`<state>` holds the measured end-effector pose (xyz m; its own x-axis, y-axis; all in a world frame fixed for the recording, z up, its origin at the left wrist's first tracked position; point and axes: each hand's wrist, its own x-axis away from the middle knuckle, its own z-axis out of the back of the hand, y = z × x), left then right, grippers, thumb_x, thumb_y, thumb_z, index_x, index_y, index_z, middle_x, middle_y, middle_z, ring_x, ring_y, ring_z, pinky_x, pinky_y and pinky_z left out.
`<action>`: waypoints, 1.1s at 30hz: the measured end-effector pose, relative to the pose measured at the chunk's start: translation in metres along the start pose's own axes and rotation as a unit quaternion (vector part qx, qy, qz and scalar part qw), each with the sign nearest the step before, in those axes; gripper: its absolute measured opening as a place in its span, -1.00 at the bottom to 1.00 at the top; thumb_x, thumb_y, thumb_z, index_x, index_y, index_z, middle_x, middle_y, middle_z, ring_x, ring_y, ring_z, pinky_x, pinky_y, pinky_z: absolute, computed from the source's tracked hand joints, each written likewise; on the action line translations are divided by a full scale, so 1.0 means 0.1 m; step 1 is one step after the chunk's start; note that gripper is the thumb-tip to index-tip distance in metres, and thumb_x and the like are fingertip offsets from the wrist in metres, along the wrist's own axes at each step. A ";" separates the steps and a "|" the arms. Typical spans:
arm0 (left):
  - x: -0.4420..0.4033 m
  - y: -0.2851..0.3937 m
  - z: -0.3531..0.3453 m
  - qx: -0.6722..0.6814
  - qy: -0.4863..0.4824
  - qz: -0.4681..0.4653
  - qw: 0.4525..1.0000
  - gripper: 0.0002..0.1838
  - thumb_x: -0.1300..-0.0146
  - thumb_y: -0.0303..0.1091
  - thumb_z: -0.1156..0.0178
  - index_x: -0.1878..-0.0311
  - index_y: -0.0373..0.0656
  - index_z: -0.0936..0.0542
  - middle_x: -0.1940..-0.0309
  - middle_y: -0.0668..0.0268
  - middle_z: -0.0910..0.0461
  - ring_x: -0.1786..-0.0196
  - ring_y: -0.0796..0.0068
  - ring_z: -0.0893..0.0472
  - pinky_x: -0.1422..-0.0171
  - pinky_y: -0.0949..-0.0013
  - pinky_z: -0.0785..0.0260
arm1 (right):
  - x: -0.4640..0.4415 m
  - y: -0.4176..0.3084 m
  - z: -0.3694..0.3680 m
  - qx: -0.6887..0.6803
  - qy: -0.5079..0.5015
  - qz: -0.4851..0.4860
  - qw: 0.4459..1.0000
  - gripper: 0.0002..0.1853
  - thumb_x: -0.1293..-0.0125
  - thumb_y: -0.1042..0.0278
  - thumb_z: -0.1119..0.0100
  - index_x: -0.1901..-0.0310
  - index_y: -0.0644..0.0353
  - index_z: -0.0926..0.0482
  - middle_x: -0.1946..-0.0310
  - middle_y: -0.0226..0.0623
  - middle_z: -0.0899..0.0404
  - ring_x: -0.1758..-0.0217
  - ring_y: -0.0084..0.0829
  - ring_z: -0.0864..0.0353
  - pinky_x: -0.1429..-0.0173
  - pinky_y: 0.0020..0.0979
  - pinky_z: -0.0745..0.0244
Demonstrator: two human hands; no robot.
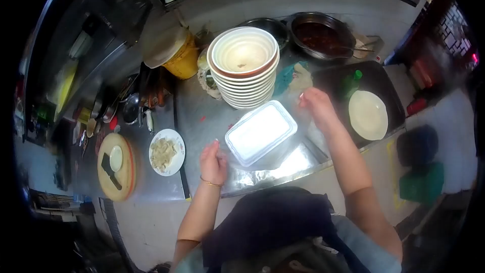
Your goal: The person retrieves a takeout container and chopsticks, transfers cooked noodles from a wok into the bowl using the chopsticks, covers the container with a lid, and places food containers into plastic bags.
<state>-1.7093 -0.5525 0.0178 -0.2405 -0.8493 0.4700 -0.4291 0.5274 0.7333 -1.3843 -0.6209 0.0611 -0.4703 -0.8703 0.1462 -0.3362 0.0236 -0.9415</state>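
Note:
A white rectangular food container [261,132] with a pale, shiny lid lies tilted on the steel counter in front of me. My left hand [214,164] is at its left, fingers curled together; a gold-coloured bangle circles the wrist. Beyond the container's right end, my right hand [316,106] has its fingers pinched closed. Both hands are apart from the container. Some clear, thin plastic [317,135] seems to show below my right hand, but glare blurs it. Whatever either hand grips is too small to make out. Just behind the container stands a tall stack of white bowls [246,78].
On the left are a plate of pale food pieces [165,152] and a round chopping board [126,184] with a cleaver [111,171]. A yellow bucket [182,63] and a pot of dark red sauce [319,35] stand behind. A dark tray [337,78] holds an oval dish [368,115].

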 end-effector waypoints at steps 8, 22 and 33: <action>0.32 0.41 -0.14 0.115 -0.092 0.182 0.972 -0.85 -0.27 -0.33 -0.07 0.12 -0.08 -0.51 0.66 0.53 -0.37 0.55 0.63 -0.39 0.24 0.43 -0.37 | 0.37 -0.42 -0.48 0.037 -0.128 0.003 0.991 -0.79 -0.33 0.33 -0.01 0.17 0.26 -0.57 0.62 -0.48 -0.43 0.53 -0.65 -0.37 0.34 -0.59 -0.33; 0.43 0.77 -0.63 -0.587 -0.332 -0.388 0.628 -0.45 -0.19 -0.15 -0.18 -0.21 -0.17 -0.36 0.03 0.15 -0.50 0.11 0.34 -0.57 0.06 0.35 -0.41 | 0.85 -0.07 -1.54 0.671 -0.148 0.214 0.694 -0.71 -0.14 0.31 -0.20 0.17 0.33 -0.53 0.45 -0.21 -0.55 0.34 -0.35 -0.60 0.23 -0.39 -0.46; -0.65 -0.05 0.71 -0.081 -0.085 0.117 0.986 -0.34 -0.36 0.13 0.24 -0.28 -0.25 -0.23 -0.21 0.17 -0.35 -0.25 0.28 -0.32 -0.30 0.14 -0.14 | 1.00 -0.44 -1.54 0.178 -0.068 -0.022 0.981 -0.93 -0.20 0.48 -0.10 0.42 0.21 -0.46 0.58 -0.56 -0.42 0.53 -0.76 -0.34 0.44 -0.67 -0.21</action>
<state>-1.7537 -0.5017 -0.0509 -0.4644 -0.6884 0.5572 -0.2029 0.6951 0.6897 -1.5423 -0.6327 0.1642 -0.3408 -0.9246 0.1701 -0.0357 -0.1681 -0.9851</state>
